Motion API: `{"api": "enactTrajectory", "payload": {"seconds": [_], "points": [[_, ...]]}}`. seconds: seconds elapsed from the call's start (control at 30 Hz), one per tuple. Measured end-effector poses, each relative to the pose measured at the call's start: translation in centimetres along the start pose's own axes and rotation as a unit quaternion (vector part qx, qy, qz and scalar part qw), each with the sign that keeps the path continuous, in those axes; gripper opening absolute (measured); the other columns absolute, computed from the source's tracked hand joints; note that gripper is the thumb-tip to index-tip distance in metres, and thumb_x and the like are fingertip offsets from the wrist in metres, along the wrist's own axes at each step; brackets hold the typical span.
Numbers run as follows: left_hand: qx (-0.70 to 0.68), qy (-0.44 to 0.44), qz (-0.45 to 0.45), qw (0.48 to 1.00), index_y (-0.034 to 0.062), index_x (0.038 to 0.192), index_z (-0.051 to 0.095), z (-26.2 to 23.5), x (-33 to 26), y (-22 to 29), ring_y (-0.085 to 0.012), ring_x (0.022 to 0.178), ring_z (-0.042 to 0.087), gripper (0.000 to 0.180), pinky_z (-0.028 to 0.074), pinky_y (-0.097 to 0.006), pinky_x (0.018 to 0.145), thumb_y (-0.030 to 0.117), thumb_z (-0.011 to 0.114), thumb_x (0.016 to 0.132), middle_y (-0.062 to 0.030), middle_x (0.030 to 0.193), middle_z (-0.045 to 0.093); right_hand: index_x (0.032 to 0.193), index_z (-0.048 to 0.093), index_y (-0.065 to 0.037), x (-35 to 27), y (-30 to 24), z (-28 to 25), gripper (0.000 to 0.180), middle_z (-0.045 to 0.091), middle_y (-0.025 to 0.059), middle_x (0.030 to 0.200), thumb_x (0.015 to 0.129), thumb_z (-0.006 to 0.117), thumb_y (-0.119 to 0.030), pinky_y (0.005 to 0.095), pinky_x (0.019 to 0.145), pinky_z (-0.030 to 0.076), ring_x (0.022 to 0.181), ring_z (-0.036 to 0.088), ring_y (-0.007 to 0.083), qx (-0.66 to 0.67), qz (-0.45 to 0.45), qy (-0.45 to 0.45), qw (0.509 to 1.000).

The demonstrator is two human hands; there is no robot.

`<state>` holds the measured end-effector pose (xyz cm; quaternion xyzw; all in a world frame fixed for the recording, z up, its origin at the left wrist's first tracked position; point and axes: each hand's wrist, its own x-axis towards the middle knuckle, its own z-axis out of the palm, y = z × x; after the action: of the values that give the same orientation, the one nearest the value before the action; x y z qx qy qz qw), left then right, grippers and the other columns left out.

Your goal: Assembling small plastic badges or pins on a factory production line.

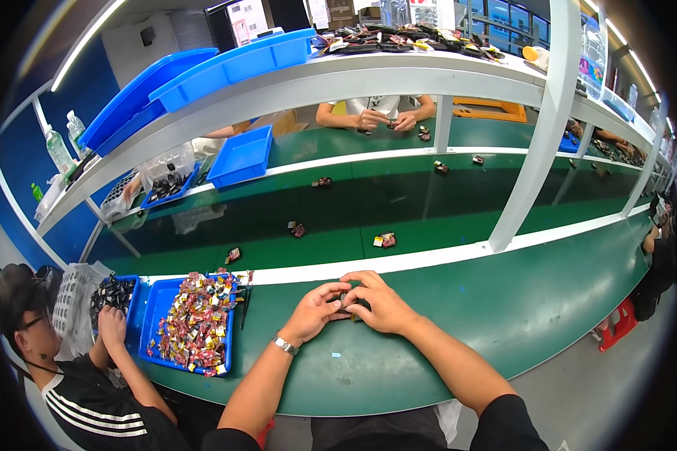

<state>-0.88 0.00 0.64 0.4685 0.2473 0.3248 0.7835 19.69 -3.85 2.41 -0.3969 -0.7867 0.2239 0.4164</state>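
Over the green tabletop, my left hand (pixel 314 313) and my right hand (pixel 381 304) meet with fingers bent and pressed around a small dark piece (pixel 344 304). Most of it is hidden by the fingers, so its kind does not show. A bit of yellowish brown sticks out under the right fingertips. To the left of my hands is a blue tray (pixel 150 319) heaped with small parts (pixel 195 319) in red, yellow and white. Dark tweezers (pixel 246 307) lie beside its right edge.
At my left a person (pixel 90 361) reaches into another blue tray of black parts. Beyond a white rail, a green conveyor belt (pixel 338 218) carries several small parts. A white shelf post (pixel 538 128) rises at the right. Across the belt, another person's hands (pixel 387 120) handle a part.
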Motion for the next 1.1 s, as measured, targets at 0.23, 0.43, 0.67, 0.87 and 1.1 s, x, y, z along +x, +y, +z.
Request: {"api": "enactTrajectory", "payload": {"seconds": [0.23,0.43,0.67,0.87,1.1], "points": [[0.046,0.001,0.031,0.998,0.0045,0.126,0.048,-0.4,0.1,-0.6,-0.0199,0.114,0.06,0.03,0.052,-0.037,0.098,0.005,0.052,0.097,-0.0115,0.129,0.055,0.091,0.069,-0.006,-0.2,-0.2,0.5,0.01,0.055,0.0093,0.126,0.083,0.071,-0.01,0.0369,0.092,0.05,0.118,0.051,0.028,-0.043,-0.024,0.018,0.999],[-0.016,-0.02,0.032,0.999,0.0054,0.122,0.048,-0.8,0.1,-0.7,-0.0224,0.119,0.058,0.025,0.051,-0.04,0.098,0.004,0.051,0.097,-0.0164,0.137,0.053,0.089,0.07,-0.005,-0.3,-0.5,1.6,0.009,0.059,0.0087,0.12,0.081,0.071,-0.009,0.0365,0.088,0.051,0.114,0.054,0.0274,-0.021,-0.015,0.082,0.996],[-0.013,-0.025,0.041,0.999,0.0058,0.123,0.048,-1.1,0.2,-0.9,-0.0234,0.12,0.057,0.025,0.051,-0.04,0.099,0.004,0.051,0.098,-0.0162,0.136,0.053,0.09,0.07,-0.005,-0.5,-0.4,2.7,0.009,0.061,0.0088,0.117,0.081,0.07,-0.008,0.0364,0.088,0.051,0.112,0.055,0.0275,-0.012,0.015,0.114,0.993],[-0.038,-0.027,0.034,0.998,0.0056,0.121,0.049,-1.1,0.1,-0.8,-0.0242,0.12,0.057,0.023,0.051,-0.04,0.098,0.006,0.051,0.098,-0.0164,0.134,0.054,0.094,0.073,-0.007,-0.6,-0.3,2.7,0.014,0.062,0.0073,0.118,0.08,0.073,-0.007,0.0356,0.093,0.05,0.11,0.056,0.0259,0.023,0.041,0.108,0.993],[-0.028,-0.013,0.043,0.999,0.0057,0.12,0.049,-0.7,0.1,-0.9,-0.0233,0.115,0.059,0.022,0.051,-0.039,0.097,0.007,0.052,0.099,-0.0159,0.131,0.056,0.093,0.074,-0.007,-0.8,-0.9,3.0,0.014,0.062,0.0072,0.119,0.079,0.074,-0.008,0.0369,0.094,0.049,0.115,0.055,0.0278,-0.034,0.025,0.144,0.989]]}}
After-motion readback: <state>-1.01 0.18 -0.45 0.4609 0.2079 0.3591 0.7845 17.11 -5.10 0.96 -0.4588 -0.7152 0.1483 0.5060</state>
